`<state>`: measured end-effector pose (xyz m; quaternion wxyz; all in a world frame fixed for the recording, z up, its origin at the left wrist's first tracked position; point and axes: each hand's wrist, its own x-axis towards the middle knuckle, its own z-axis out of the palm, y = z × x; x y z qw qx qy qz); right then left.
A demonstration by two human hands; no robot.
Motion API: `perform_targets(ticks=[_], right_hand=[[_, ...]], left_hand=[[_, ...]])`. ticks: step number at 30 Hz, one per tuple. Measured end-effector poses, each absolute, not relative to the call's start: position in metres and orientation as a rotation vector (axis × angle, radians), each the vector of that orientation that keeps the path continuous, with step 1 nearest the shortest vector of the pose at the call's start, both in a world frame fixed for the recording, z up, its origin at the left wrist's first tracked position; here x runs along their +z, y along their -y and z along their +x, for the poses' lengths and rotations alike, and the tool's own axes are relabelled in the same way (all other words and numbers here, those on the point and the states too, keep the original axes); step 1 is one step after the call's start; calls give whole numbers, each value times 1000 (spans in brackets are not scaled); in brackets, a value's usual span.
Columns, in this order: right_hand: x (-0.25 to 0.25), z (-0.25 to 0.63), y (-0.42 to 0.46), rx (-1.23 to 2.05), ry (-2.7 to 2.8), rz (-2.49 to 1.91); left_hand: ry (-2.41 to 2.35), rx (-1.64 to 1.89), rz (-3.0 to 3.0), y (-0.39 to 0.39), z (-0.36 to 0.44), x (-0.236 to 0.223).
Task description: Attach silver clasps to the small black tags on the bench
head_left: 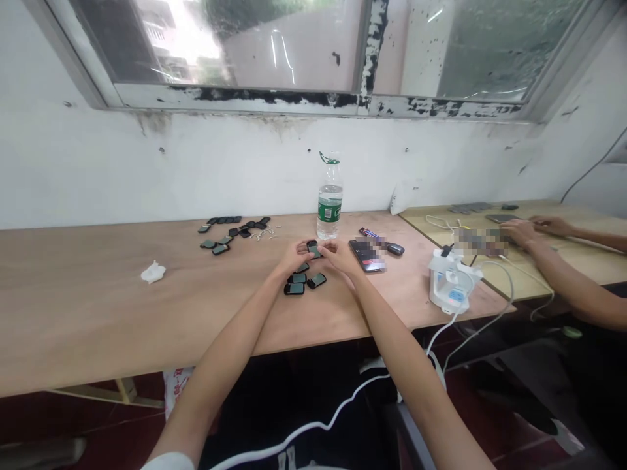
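My left hand (295, 254) and my right hand (339, 254) meet over the wooden table (98, 307), fingers pinched together on one small dark rectangular device (313, 249) held between them. Just below the hands lie three more of these small devices (304, 282) with greenish screens. A larger scatter of the same devices (230, 234) lies farther back on the left, beside some tiny white parts (267, 231).
A water bottle (330, 199) stands behind my hands. To the right lie a phone (366, 254), a snack bar (371, 233), a dark key fob (395, 249) and a white power unit (449, 284) with cables. A crumpled tissue (153, 272) lies left. Another person's hands (526, 230) work at far right.
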<state>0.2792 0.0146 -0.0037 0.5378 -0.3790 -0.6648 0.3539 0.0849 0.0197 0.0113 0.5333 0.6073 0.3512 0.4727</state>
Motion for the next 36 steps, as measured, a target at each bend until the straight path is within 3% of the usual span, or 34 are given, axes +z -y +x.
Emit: perform_targets(ticks=[36], right_hand=[[-4, 270, -14, 684, 1628, -907]], left_hand=[[-907, 1157, 1393, -18, 87, 12]])
